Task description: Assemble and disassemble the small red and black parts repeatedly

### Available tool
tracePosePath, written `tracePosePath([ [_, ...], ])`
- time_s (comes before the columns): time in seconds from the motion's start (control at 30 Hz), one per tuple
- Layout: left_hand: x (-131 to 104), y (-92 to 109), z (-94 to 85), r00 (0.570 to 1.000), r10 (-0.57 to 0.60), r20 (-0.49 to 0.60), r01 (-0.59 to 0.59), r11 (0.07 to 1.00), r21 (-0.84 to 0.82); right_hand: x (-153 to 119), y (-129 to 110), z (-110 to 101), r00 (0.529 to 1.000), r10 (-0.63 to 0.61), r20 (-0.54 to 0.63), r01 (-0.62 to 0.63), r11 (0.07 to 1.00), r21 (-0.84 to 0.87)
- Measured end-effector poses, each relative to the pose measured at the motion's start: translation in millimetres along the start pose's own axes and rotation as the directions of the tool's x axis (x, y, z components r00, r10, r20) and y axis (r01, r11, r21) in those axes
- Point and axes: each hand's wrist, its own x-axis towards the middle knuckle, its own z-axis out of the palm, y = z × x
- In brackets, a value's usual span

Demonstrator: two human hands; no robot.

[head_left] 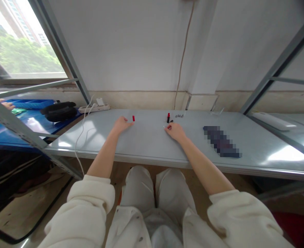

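Observation:
My left hand (pixel 121 125) rests low over the grey tabletop (pixel 147 137), with thumb and fingers apart and nothing visible between them. Just beyond its fingertips stands a small red cylinder (pixel 133 118). My right hand (pixel 177 131) is closed in a pinch near the table surface; what its fingers hold is too small to make out. A small dark piece (pixel 171 121) shows at its knuckles. Right behind that hand is a small red-and-black cylinder (pixel 168 117), upright. Several tiny grey metallic pieces (pixel 179 116) lie in a row to its right.
A pixelated dark item (pixel 220 142) lies on the right. At the back left is a white power strip (pixel 97 107) with a cable (pixel 83 134) hanging over the edge. Beyond the metal frame (pixel 25 120) are a black pouch (pixel 59 112), a blue tray (pixel 29 103) and another person's hand (pixel 8 105).

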Motion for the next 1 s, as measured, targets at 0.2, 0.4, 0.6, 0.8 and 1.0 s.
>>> tracePosePath([
  [0.2, -26.2, 11.0, -3.1, 0.994, 0.102, -0.033, -0.102, 0.994, -0.025, 1.4, 2.0, 1.7, 0.999, -0.039, 0.012, 0.039, 0.999, 0.015],
  [0.4, -46.0, 34.1, 3.5, 0.965, 0.261, 0.018, -0.258, 0.961, -0.096, 1.7, 3.3, 3.0, 0.997, -0.074, 0.022, 0.074, 0.997, 0.002],
  [0.6, -54.7, 61.6, 14.0, 0.936, 0.347, 0.057, -0.34, 0.934, -0.113, 0.8, 2.7, 1.5, 0.992, -0.115, 0.045, 0.115, 0.993, -0.008],
  [0.8, -45.9, 85.3, 29.5, 0.888, 0.455, 0.064, -0.45, 0.889, -0.083, 2.6, 2.6, -2.8, 0.998, -0.038, -0.041, 0.042, 0.995, 0.093],
  [1.0, -36.5, 111.9, 56.3, 0.796, 0.591, 0.127, -0.589, 0.806, -0.058, 11.0, 14.8, -11.0, 0.918, 0.317, -0.238, -0.196, 0.884, 0.424],
])
